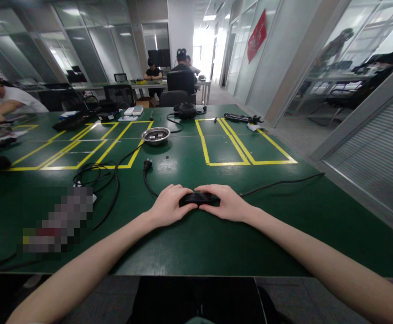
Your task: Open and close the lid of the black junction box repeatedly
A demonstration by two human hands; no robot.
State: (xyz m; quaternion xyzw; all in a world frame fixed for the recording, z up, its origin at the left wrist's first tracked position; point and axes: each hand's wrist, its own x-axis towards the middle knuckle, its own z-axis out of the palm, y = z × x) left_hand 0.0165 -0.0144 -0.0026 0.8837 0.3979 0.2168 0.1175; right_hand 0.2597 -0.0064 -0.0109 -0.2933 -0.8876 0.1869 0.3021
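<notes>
The left forearm (109, 249) slanted in from eight o'clock and the right forearm (304, 238) from four, both bare, the wrists (151, 219) nearly straight. The left grip (189, 199) and right grip (209, 198) faced each other — closed and curved, fingers (203, 186) toward twelve o'clock, thumbs (190, 207) toward six — their tips almost meeting.

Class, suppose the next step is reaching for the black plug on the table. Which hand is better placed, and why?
Probably the left hand: the plug lies just beyond it, to its left. The right hand is farther away, across the black object that both hands hold.
</notes>
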